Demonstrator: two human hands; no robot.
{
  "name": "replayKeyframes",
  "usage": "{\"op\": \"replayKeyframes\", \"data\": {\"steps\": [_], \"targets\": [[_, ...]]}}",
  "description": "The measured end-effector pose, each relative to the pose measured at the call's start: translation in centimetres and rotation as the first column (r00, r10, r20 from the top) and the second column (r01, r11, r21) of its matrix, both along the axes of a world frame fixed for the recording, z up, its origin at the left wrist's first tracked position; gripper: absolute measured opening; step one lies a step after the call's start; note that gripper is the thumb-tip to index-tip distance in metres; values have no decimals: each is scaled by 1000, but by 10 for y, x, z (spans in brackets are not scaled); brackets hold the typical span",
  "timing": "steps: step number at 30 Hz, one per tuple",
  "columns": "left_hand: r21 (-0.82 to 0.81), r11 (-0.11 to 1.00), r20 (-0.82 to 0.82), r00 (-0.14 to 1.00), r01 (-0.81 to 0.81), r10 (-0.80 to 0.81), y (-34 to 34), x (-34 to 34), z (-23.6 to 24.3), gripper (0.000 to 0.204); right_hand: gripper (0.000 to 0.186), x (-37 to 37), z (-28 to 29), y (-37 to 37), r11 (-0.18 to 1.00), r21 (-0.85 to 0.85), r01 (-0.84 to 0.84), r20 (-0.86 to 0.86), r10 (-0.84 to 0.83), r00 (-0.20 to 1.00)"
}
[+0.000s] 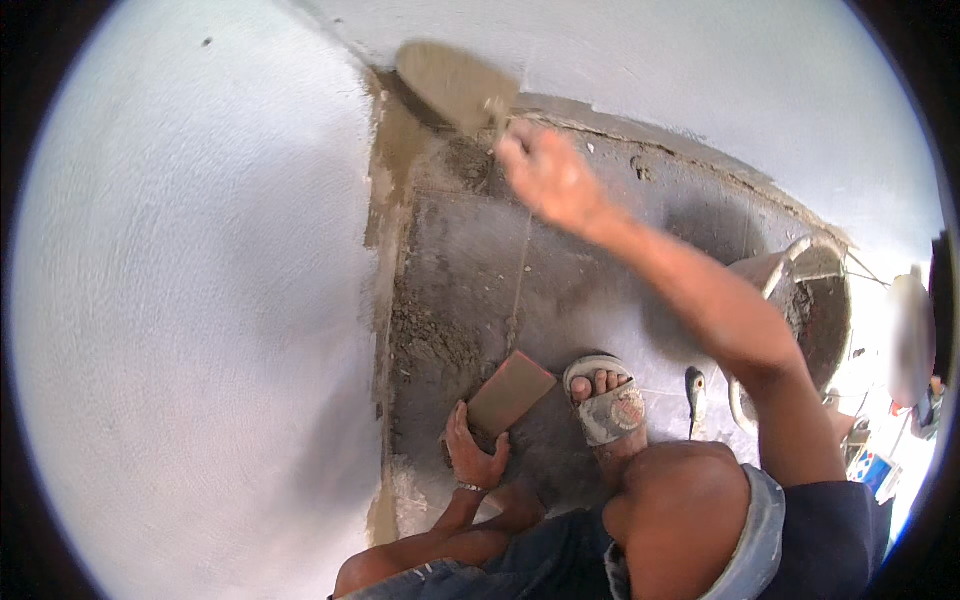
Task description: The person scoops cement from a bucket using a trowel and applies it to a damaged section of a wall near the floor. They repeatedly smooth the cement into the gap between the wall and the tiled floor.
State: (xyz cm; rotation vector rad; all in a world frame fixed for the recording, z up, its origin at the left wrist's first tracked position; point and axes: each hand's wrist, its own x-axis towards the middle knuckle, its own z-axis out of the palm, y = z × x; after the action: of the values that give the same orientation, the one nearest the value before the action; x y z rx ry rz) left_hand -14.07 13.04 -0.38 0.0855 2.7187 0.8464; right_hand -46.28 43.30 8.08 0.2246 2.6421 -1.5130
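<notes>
My right hand [555, 180] is closed round the handle of a trowel [455, 85]. Its broad, mortar-coloured blade is blurred and lies over the far corner, where the two white walls meet above the floor. Low in the view, near the left wall, my left hand [474, 455] grips the lower end of a rectangular plastering float [512, 393]. The float's upward face is coated grey-brown, and a thin red edge shows; any handle beneath is hidden. Wet mortar [388, 150] runs up the corner and along the foot of both walls.
Loose mortar [432, 335] lies on the grey floor by the left wall. A mortar-stained bucket [760, 275] lies tilted at the right, its mouth outward. A dark-handled tool [696, 400] rests beside my sandalled foot [612, 405]. Assorted items [880, 470] stand at the far right.
</notes>
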Motion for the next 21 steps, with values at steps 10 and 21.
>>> {"op": "replayKeyframes", "data": {"steps": [10, 21], "targets": [[-52, 998, -15, 1000, 16, -17, 4, 2, -6, 90, 33, 45, -76, -115, 355, -774, 525, 625, 293, 723], [-61, 997, 17, 999, 42, -41, 2, 1, -7, 92, 28, -27, -101, -134, 112, -743, 659, 668, 177, 723]]}}
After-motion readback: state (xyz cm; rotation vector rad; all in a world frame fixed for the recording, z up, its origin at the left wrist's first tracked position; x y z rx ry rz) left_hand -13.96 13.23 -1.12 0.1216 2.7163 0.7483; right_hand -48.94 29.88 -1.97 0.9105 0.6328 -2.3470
